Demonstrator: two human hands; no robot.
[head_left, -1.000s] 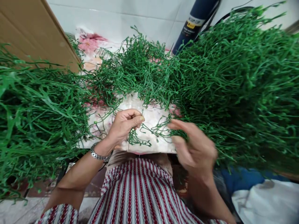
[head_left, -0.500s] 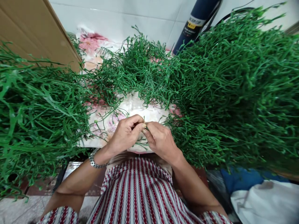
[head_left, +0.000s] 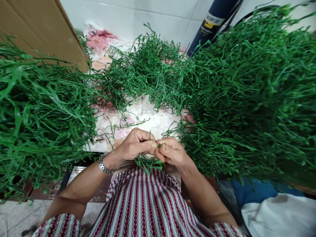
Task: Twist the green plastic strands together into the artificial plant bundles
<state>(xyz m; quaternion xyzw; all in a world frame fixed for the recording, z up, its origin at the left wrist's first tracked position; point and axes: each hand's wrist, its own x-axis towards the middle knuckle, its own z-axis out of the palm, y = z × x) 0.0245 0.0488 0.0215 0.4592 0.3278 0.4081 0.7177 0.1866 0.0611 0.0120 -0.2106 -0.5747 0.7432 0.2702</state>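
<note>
My left hand and my right hand meet over the near edge of the cloth, fingers pinched close together. Between them is a green plastic stem; its tip pokes up by the left fingers, and a bit of green shows at the right thumb. Under both hands hangs a small tuft of green stems, in front of the striped garment; whether it joins the pinched piece is hidden. A few loose stems lie on the floral cloth just beyond my hands.
Large heaps of green plastic stems rise at the left and right, with a smaller pile at the back. A cardboard box stands back left. A dark blue cylinder leans by the tiled wall. White fabric lies lower right.
Both hands have come down closer to my body, and the right hand has turned so its thumb shows. A tuft of green stems now shows beneath them. The view has shifted slightly.
</note>
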